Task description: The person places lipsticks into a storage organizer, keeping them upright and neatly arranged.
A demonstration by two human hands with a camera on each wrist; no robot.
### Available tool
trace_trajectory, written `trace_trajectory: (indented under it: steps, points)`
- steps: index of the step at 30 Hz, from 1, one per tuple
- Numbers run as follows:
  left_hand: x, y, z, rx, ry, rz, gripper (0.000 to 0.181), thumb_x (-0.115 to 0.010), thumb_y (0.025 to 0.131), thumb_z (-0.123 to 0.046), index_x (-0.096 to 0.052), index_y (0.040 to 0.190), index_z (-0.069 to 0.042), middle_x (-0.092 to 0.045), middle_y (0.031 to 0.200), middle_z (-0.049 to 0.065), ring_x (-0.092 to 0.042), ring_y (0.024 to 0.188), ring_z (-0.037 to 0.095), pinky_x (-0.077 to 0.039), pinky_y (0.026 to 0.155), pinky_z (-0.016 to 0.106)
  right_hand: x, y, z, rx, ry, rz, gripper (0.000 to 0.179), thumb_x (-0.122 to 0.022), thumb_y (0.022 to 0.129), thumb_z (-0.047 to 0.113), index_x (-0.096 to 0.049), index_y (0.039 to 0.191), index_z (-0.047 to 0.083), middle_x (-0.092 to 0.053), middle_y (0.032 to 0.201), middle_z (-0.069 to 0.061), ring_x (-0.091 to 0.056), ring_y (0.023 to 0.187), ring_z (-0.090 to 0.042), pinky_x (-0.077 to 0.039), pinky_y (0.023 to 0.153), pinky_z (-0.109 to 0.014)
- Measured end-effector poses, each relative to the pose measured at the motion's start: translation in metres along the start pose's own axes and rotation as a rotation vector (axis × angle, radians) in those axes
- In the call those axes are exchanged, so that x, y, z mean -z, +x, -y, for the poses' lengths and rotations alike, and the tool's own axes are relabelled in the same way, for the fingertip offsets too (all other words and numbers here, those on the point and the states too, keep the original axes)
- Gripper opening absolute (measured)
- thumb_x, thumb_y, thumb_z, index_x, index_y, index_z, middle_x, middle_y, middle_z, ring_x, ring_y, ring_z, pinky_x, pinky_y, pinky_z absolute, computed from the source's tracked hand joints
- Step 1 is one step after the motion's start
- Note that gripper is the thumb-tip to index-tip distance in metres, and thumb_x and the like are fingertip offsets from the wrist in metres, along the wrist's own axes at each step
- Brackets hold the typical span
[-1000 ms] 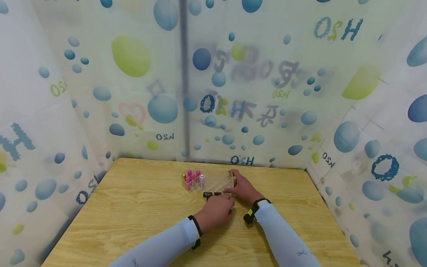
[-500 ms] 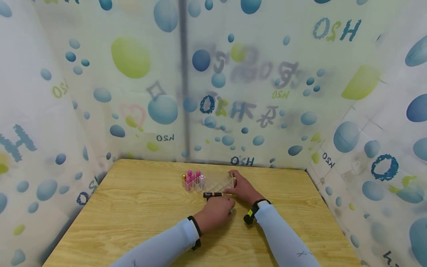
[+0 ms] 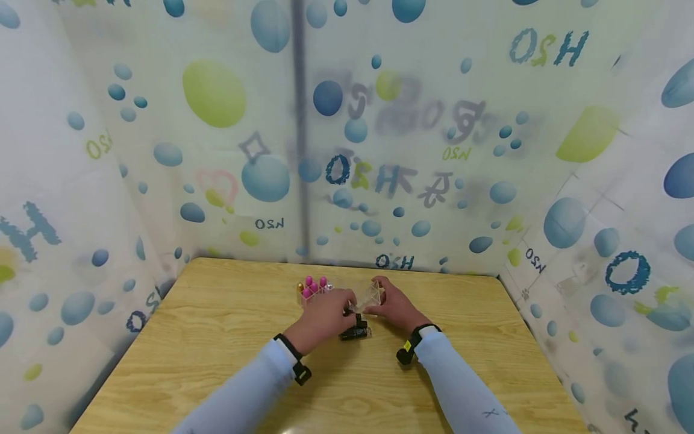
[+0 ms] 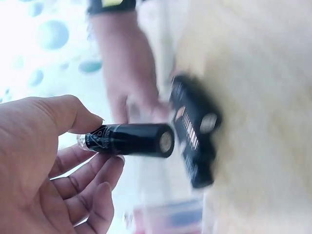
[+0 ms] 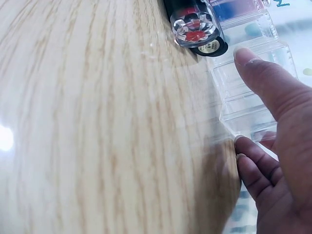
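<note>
My left hand (image 3: 327,314) pinches a black lipstick tube (image 4: 139,140) with a clear end between thumb and fingers, above the table near the organizer's front. My right hand (image 3: 400,306) holds the right end of a clear plastic organizer (image 5: 246,97), thumb along its front wall and fingers round the end. Diamond-shaped compartments show in it. Several pink-topped lipsticks (image 3: 314,287) and a gold-topped one (image 3: 300,287) stand in its left compartments. More black lipstick tubes (image 4: 195,126) lie on the wood just in front of it. The left hand hides the organizer's middle in the head view.
The light wooden table (image 3: 228,337) extends around both hands. Behind its far edge hangs a white curtain (image 3: 434,229) with blue and green spots, and similar sheets flank both sides.
My left hand has lifted a lipstick from the table and moved forward and left toward the organizer, uncovering black tubes below it. The right hand stays at the organizer's end.
</note>
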State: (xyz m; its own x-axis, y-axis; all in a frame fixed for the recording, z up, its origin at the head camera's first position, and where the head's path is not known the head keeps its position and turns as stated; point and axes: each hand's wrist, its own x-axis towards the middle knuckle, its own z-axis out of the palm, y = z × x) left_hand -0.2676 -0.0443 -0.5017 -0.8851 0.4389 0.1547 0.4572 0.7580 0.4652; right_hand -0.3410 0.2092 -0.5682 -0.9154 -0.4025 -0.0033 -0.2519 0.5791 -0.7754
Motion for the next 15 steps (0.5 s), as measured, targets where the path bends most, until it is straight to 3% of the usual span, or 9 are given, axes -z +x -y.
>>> trace_trajectory:
  steps: [4, 8, 15]
  points:
    - [0.019, 0.001, 0.019, 0.056, 0.008, -0.091, 0.018, -0.079, 0.098, -0.024, -0.073, 0.114, -0.018, -0.076, 0.102, -0.006, -0.071, 0.091, 0.011, -0.059, 0.075, 0.037, 0.000, 0.000, 0.001, 0.002, 0.015, 0.003, 0.090, -0.088, 0.098, 0.037, -0.037, 0.168, 0.015, -0.061, 0.087, -0.006, -0.052, 0.073, -0.020, -0.042, 0.068, -0.037]
    - [0.039, 0.002, 0.032, 0.116, -0.006, -0.175, 0.017, -0.078, 0.100, -0.024, -0.073, 0.115, -0.017, -0.077, 0.102, -0.005, -0.072, 0.087, 0.012, -0.060, 0.073, 0.038, 0.000, -0.001, 0.002, 0.000, 0.007, 0.006, 0.090, -0.088, 0.098, 0.037, -0.037, 0.168, 0.014, -0.060, 0.087, -0.007, -0.051, 0.073, -0.020, -0.042, 0.069, -0.038]
    - [0.057, 0.006, 0.047, 0.207, -0.089, -0.238, 0.023, -0.079, 0.103, -0.028, -0.071, 0.121, -0.016, -0.078, 0.116, 0.004, -0.075, 0.090, 0.014, -0.062, 0.081, 0.045, -0.001, -0.001, 0.003, -0.007, -0.003, -0.002, 0.087, -0.088, 0.098, 0.037, -0.038, 0.167, 0.017, -0.061, 0.089, -0.007, -0.052, 0.074, -0.020, -0.043, 0.069, -0.038]
